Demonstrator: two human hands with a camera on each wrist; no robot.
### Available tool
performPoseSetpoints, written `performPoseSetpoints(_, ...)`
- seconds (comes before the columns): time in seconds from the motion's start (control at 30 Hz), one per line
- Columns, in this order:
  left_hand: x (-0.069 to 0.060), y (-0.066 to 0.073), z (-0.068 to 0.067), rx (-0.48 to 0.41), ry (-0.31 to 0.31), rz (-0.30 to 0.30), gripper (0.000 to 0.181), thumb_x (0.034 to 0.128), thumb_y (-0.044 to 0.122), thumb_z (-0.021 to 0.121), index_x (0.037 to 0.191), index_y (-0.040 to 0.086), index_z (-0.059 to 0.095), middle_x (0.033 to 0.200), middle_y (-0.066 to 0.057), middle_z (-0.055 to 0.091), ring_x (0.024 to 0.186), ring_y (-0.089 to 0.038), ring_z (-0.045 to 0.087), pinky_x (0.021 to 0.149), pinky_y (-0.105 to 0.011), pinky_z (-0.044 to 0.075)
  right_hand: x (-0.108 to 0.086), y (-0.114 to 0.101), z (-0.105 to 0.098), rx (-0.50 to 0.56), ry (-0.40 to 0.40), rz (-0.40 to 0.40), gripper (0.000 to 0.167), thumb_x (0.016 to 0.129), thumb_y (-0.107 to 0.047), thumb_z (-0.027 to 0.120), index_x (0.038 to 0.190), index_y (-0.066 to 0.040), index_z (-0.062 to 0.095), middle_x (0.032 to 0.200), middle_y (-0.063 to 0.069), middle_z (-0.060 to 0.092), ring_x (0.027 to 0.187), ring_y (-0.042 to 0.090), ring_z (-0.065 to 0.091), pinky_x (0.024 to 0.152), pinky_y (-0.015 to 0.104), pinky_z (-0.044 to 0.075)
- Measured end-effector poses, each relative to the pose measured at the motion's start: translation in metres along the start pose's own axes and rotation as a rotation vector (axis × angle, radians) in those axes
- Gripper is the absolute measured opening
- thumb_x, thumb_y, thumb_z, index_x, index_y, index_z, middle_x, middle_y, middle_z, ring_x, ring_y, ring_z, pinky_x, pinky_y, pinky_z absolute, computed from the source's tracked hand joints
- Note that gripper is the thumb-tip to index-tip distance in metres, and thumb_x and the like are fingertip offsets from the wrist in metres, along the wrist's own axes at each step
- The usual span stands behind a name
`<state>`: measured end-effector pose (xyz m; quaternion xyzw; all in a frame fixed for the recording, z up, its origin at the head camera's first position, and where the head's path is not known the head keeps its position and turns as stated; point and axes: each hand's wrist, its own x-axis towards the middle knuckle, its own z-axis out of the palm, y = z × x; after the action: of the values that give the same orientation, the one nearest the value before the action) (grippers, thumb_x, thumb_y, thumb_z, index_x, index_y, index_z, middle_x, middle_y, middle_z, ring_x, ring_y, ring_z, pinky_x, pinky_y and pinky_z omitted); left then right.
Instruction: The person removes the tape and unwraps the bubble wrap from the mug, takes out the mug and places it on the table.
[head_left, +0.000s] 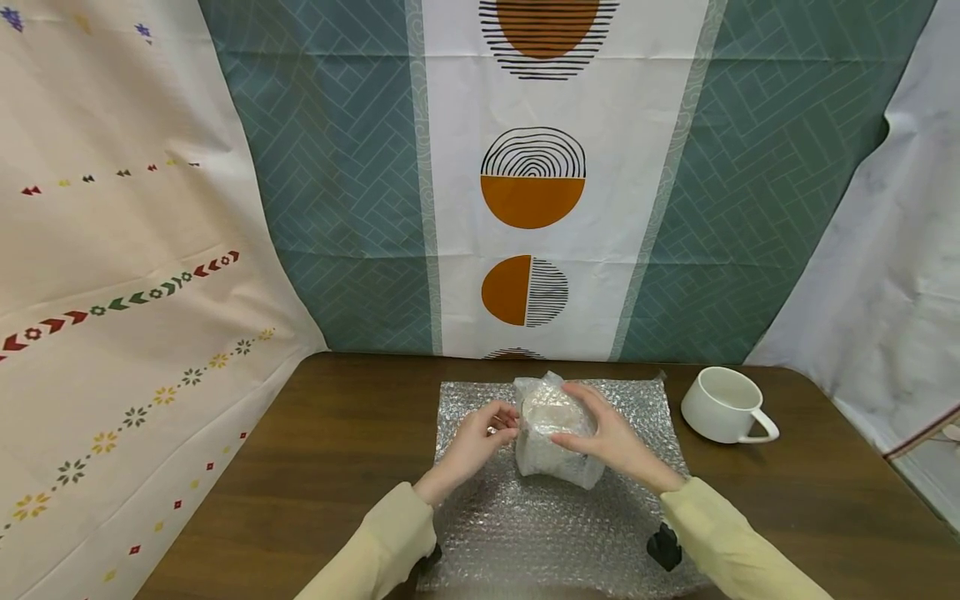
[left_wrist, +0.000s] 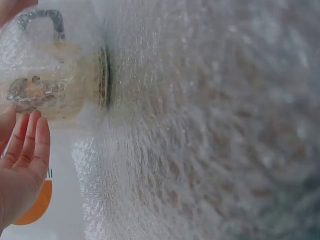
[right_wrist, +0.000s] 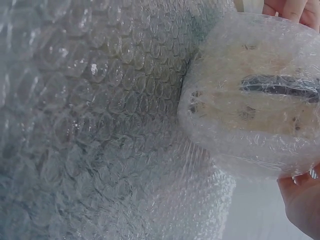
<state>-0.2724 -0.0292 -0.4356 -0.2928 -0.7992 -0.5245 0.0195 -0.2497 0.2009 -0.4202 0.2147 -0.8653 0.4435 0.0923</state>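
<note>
A mug wrapped in bubble wrap (head_left: 558,437) stands on a bubble wrap sheet (head_left: 540,533); through the layers the left wrist view shows a pale mug (left_wrist: 75,95) with a dark handle (left_wrist: 59,24). My right hand (head_left: 611,433) curves round its right side, thumb in front and fingers at the top; in the right wrist view the wrapped mug (right_wrist: 250,105) lies between both hands. At its left side is my left hand (head_left: 483,437), fingers loosely bent, at or near the wrap; contact cannot be told.
A white mug (head_left: 723,406) stands at the right beside the sheet, handle toward the front right. The brown wooden table (head_left: 337,433) extends to both sides. Patterned cloths (head_left: 345,167) hang behind it and at the sides. Two small dark objects lie near my sleeves.
</note>
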Motion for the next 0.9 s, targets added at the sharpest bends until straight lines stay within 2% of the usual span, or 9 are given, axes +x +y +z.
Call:
performPoseSetpoints(0.17, -0.001, 0.021, -0.005, -0.025, -0.007, 0.015, 0.013, 0.0851, -0.004, 0.058, 0.098, -0.003, 0.054, 0.092, -0.017, 0.057, 0.086, -0.032, 0.055, 0.065, -0.032, 0.047, 0.000, 0.001, 0.000, 0.008, 0.005, -0.013, 0.076, 0.074, -0.032, 0.075, 0.135, -0.005, 0.038, 0.137, 0.016, 0.032, 0.124, 0.034, 0.028, 0.095, 0.058, 0.021)
performPoseSetpoints(0.27, -0.001, 0.029, -0.007, -0.030, -0.001, 0.028, 0.010, 0.0853, -0.005, 0.057, 0.094, -0.004, 0.053, 0.093, -0.018, 0.056, 0.089, -0.034, 0.053, 0.068, -0.035, 0.046, 0.000, 0.001, -0.001, 0.018, 0.003, -0.015, 0.075, 0.075, -0.031, 0.075, 0.134, -0.004, 0.039, 0.137, 0.014, 0.033, 0.124, 0.033, 0.028, 0.095, 0.058, 0.021)
performPoseSetpoints(0.47, 0.009, -0.001, -0.001, -0.031, 0.011, 0.039, 0.009, 0.0847, 0.001, 0.061, 0.090, 0.002, 0.053, 0.092, -0.006, 0.054, 0.091, -0.025, 0.054, 0.067, -0.033, 0.046, 0.000, -0.004, -0.003, -0.011, -0.010, 0.001, 0.077, 0.074, -0.034, 0.074, 0.135, -0.005, 0.037, 0.137, 0.012, 0.033, 0.123, 0.032, 0.029, 0.095, 0.057, 0.023)
performPoseSetpoints(0.53, 0.008, 0.003, -0.003, -0.042, -0.001, 0.035, 0.009, 0.0852, 0.001, 0.060, 0.090, 0.001, 0.053, 0.093, -0.007, 0.054, 0.092, -0.025, 0.053, 0.068, -0.032, 0.046, 0.000, -0.005, -0.003, -0.026, -0.017, 0.010, 0.078, 0.074, -0.036, 0.074, 0.136, -0.006, 0.037, 0.137, 0.013, 0.033, 0.123, 0.032, 0.029, 0.094, 0.057, 0.024)
performPoseSetpoints(0.7, 0.004, 0.027, -0.010, -0.069, -0.032, 0.046, 0.008, 0.0844, -0.007, 0.057, 0.087, -0.007, 0.050, 0.094, -0.019, 0.053, 0.091, -0.033, 0.053, 0.068, -0.035, 0.046, 0.001, -0.007, -0.003, -0.040, -0.028, 0.027, 0.079, 0.074, -0.038, 0.074, 0.136, -0.006, 0.037, 0.137, 0.014, 0.032, 0.124, 0.034, 0.028, 0.095, 0.057, 0.023)
performPoseSetpoints(0.9, 0.006, 0.025, -0.011, -0.107, -0.064, 0.039, 0.007, 0.0848, -0.010, 0.055, 0.087, -0.008, 0.048, 0.093, -0.022, 0.051, 0.085, -0.037, 0.054, 0.067, -0.045, 0.048, 0.002, -0.008, -0.003, -0.040, -0.025, 0.026, 0.078, 0.074, -0.036, 0.074, 0.135, -0.005, 0.038, 0.137, 0.015, 0.033, 0.123, 0.035, 0.029, 0.095, 0.057, 0.022)
